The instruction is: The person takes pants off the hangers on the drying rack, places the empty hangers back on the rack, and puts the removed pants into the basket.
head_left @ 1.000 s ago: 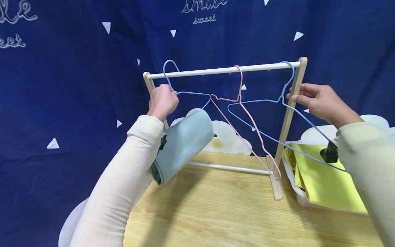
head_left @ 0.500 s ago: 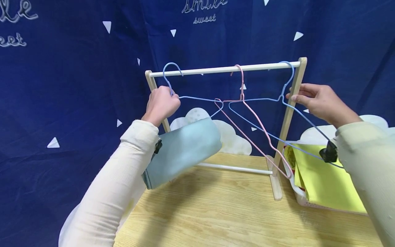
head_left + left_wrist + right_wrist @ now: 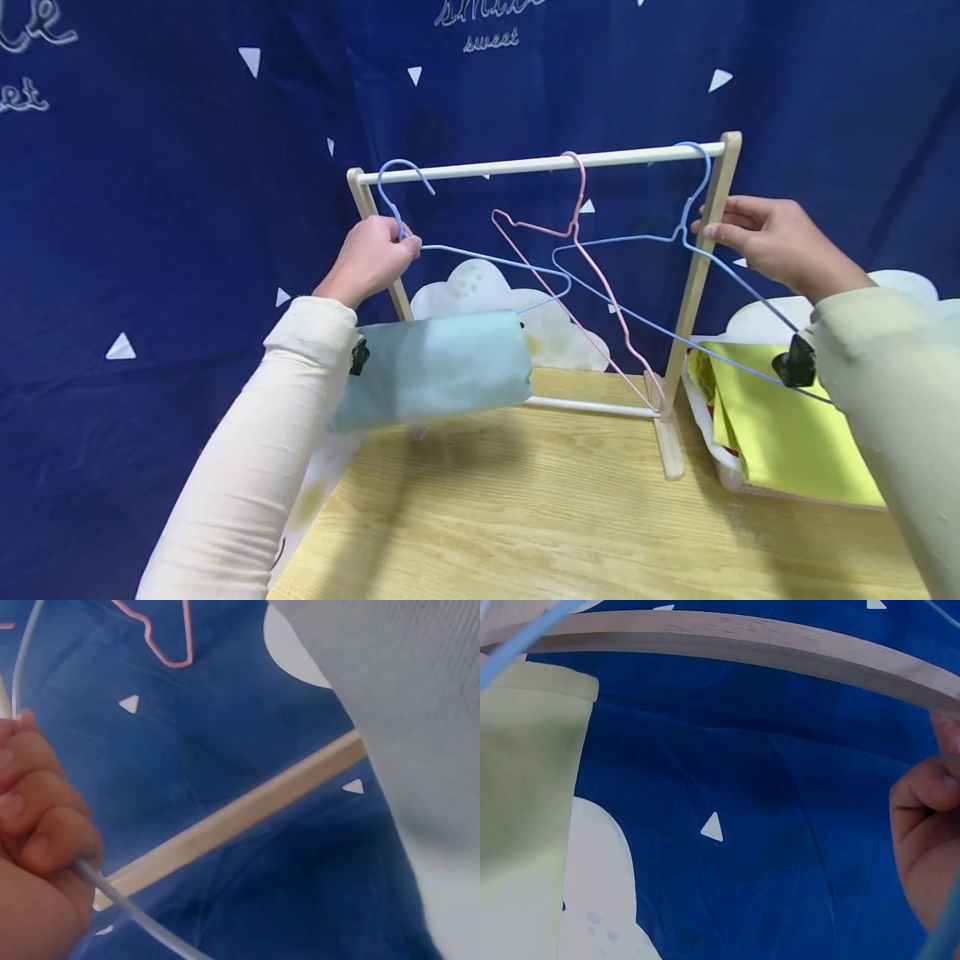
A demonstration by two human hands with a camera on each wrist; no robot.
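Observation:
My left hand (image 3: pixel 372 258) grips a blue hanger (image 3: pixel 491 260) just below its hook, at the rack's left end. Over that hanger lies a folded light-blue cloth (image 3: pixel 442 367), partly hidden by my sleeve. The hook's tip shows in front of the white rod (image 3: pixel 480 169). In the left wrist view, curled fingers (image 3: pixel 49 802) wrap the hanger's wire. My right hand (image 3: pixel 787 246) holds the right wooden post (image 3: pixel 697 292) of the clothes rack between thumb and fingers. A pink hanger (image 3: pixel 600 267) and a second blue hanger (image 3: pixel 630 239) hang bare from the rod.
A white basket (image 3: pixel 723 467) with a folded yellow cloth (image 3: pixel 787 425) stands right of the rack on the wooden table (image 3: pixel 570 517). A dark blue curtain (image 3: pixel 187 208) with white triangles and clouds hangs behind.
My left hand has moved left and down with the blue hanger and cloth, its hook coming forward off the rod. The pink hanger has swung. My right hand stays on the post.

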